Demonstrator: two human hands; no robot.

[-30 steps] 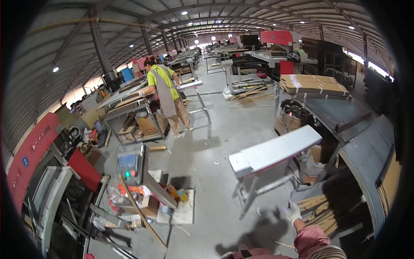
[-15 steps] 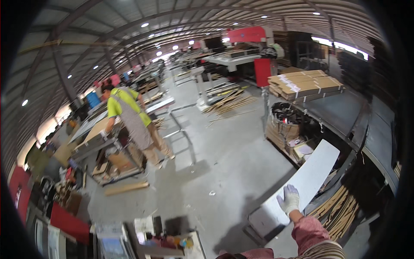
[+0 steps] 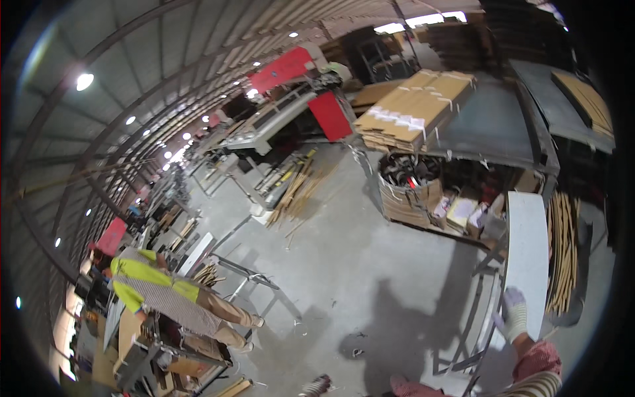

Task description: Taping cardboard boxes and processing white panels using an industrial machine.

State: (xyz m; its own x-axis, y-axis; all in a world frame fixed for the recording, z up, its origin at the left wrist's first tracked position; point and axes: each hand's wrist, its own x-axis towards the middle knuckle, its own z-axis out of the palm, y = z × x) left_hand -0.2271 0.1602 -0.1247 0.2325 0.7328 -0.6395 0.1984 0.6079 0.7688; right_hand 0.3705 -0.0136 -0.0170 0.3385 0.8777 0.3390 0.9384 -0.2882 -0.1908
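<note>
A long white board [image 3: 528,248] with a curved far end rests on a metal stand at my right. My right hand [image 3: 513,316], in a pale glove with lilac fingertips, lies flat on its near part, thumb apart from the fingers. The board's near end is partly hidden by my hand and arm. At the lower edge a small striped, gloved shape [image 3: 315,386] appears to be my left hand. It is cut off and blurred, so its fingers and anything in them cannot be made out.
Stacked brown boards [image 3: 417,109] lie on a metal table [image 3: 496,126]. Beneath it stands a woven sack [image 3: 410,198] of dark scraps. Thin wooden strips [image 3: 561,255] lie beyond the white board. At left a person [image 3: 165,291] in a yellow-green top bends over a workbench.
My view has turned right and tilted, so the room has shifted left. My right hand stays on the white board, which now points more straight ahead. The striped shape has appeared at the lower edge.
</note>
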